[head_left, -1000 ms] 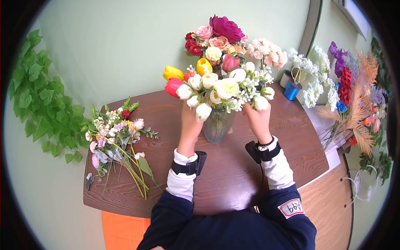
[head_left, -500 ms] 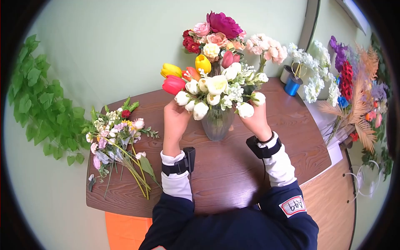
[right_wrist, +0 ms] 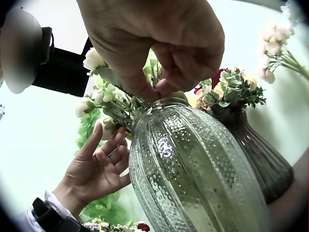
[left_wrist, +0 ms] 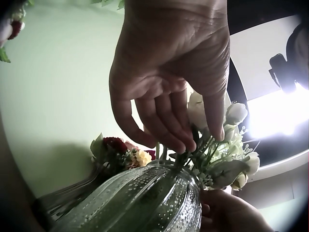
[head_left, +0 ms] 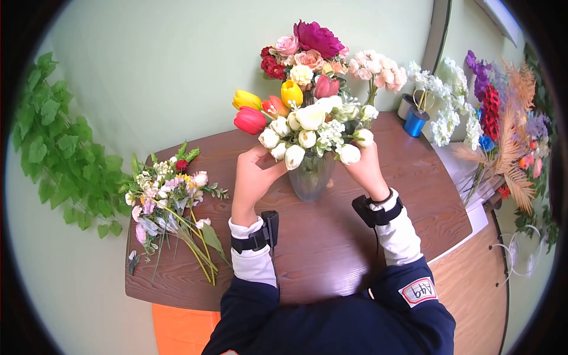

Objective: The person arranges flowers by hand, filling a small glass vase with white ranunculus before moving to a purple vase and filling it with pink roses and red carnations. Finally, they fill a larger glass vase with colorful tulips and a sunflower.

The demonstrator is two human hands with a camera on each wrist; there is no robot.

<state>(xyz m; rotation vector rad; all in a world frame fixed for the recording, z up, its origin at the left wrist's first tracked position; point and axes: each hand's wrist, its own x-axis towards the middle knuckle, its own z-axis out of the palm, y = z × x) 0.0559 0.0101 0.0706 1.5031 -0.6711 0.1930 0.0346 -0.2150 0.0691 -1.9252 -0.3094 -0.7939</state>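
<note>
On the surface [head_left: 331,248] a glass vase [head_left: 310,176] of flowers [head_left: 310,130] stands between the left hand [head_left: 253,174] and right hand [head_left: 365,168], a second bouquet [head_left: 313,56] behind it, loose stems [head_left: 171,207] lying to its left, and spools [head_left: 412,115] at the far right.

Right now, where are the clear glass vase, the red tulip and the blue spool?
Clear glass vase [head_left: 309,177], head view, middle of its ribbed body.
Red tulip [head_left: 249,120], head view, centre of the bloom.
Blue spool [head_left: 415,123], head view, its blue side.
</note>
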